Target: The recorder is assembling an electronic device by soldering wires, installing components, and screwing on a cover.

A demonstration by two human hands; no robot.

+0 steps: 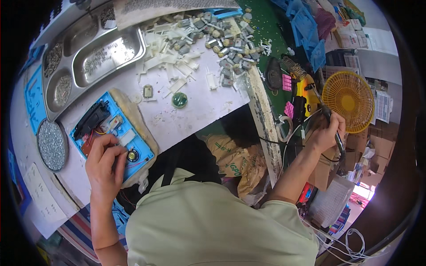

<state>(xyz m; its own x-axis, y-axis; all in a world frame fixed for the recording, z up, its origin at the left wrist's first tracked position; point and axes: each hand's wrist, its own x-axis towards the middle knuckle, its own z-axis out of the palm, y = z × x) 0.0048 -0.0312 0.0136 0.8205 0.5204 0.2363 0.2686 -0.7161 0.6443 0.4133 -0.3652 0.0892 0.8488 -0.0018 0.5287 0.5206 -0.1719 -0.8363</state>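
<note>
The person's left hand point(104, 162) bends over the open, light-blue plastic housing point(139, 144), its fingers curled and the thumb and fingertips drawn close together among the parts. Whether they pinch a wire or merely rest there, I cannot tell. The right hand point(330, 131), well apart from it, is closed around a slim, black-handled tool point(327, 113) that looks like a soldering iron, its tip pointing away from the body, near a metal coil spring point(293, 68) and a yellow-and-black device point(304, 97).

The housing lies at the person's left on a cream-coloured, worn pad point(148, 137). A long black plastic part point(92, 119), a round speaker with a gold-coloured centre point(132, 154) and thin red wires point(90, 138) are already in it. I judge the work partway along: main parts sit inside, but the interior lies open, and some wiring probably remains to be joined before closing.

Beyond the pad, a round green tin point(179, 100) stands on the white tabletop point(195, 115). Farther out lie translucent white plastic pieces point(159, 60), a heap of small silver motors point(226, 62) and a compartmented steel tray point(126, 48) of little metal parts, seemingly stock for further units.
</note>
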